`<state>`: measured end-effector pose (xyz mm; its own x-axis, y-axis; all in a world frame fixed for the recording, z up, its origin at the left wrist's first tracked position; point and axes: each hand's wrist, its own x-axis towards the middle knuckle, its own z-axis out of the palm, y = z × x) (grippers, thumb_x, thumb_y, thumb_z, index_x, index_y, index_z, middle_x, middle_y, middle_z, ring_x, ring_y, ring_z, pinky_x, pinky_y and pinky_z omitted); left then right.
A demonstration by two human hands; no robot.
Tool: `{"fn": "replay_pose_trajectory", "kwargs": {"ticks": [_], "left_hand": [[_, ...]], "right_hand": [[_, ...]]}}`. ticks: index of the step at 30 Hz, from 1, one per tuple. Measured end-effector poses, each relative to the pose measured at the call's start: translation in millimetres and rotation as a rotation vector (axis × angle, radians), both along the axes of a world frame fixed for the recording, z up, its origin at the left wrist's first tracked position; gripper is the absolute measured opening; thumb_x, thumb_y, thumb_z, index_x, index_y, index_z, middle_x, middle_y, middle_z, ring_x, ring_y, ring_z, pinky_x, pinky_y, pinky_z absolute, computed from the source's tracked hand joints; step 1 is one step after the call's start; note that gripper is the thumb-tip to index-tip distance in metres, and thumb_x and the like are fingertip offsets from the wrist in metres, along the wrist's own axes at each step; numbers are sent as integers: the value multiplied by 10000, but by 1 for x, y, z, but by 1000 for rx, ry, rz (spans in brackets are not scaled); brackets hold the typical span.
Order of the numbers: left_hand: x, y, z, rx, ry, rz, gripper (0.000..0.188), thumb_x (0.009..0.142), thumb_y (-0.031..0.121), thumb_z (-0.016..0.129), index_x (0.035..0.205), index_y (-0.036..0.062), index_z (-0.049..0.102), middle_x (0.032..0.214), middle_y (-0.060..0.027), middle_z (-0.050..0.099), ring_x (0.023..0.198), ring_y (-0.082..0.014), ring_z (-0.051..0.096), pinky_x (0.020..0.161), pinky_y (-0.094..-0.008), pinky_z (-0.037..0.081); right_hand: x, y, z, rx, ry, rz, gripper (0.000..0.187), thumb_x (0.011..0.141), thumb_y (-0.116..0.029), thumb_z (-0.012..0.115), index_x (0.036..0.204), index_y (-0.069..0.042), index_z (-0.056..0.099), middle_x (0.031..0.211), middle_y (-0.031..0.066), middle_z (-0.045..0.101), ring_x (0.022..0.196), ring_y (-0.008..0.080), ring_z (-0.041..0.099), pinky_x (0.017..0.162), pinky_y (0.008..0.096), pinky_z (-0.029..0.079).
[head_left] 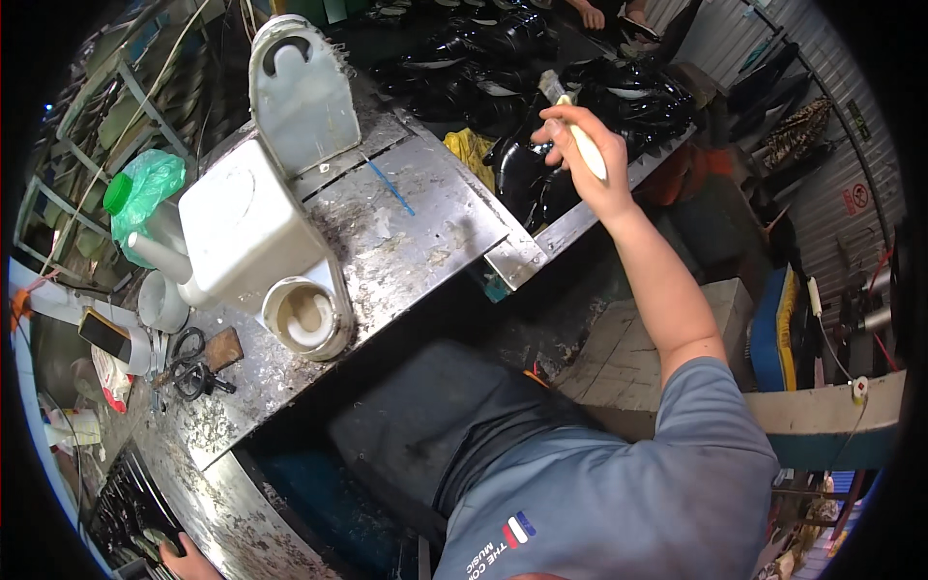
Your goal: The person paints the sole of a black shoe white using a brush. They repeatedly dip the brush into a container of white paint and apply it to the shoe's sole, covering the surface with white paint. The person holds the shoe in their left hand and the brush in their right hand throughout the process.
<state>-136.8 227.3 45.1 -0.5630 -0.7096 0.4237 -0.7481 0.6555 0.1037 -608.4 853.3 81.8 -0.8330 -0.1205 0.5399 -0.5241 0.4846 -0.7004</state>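
Note:
My right hand (594,159) is raised over the table's right end, its fingers wrapped round a brush (587,153) with a pale handle. The bristle end points up and away, in front of a heap of glossy black pieces (522,179) that look like footwear parts. My left hand (188,561) shows only partly at the lower left edge. It is beside some dark pieces (130,522) with a pale, flat part among them. Most of its fingers are out of sight, so its grip cannot be made out.
A white plastic container (246,213) with a round cup-like opening (307,319) stands on the stained metal table (387,251). Scissors (193,362), a blue stick (390,188) and a green bag (155,184) lie around it. Another person's hand (590,14) appears at the top.

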Motion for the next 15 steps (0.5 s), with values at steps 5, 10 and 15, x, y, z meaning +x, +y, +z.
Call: {"fn": "replay_pose_trajectory", "kwargs": {"ticks": [5,10,15], "left_hand": [[72,73,-34,275,-82,121,569,938,257,720,1401,-23,545,1433,-224,567,1338,-350,529,1135,-410,398],[69,220,-23,206,-182,128,423,858,146,745,1245,-5,664,1331,-190,645,1248,-384,588,1083,-455,449],[86,236,-35,127,-108,171,326,885,126,705,1195,27,676,1333,-155,636,1254,-364,578,1067,-446,465]], "right_hand": [[-113,53,-25,408,220,-299,559,860,-423,794,1288,-138,574,1155,104,746,1051,347,715,866,435,570],[-146,26,-11,720,-160,-439,816,802,-618,763,1437,-160,533,1362,179,641,1217,405,640,988,511,517],[-289,154,-91,947,-168,-355,880,872,-637,695,1491,-55,469,1474,250,512,1349,386,526,1112,446,426]]}}
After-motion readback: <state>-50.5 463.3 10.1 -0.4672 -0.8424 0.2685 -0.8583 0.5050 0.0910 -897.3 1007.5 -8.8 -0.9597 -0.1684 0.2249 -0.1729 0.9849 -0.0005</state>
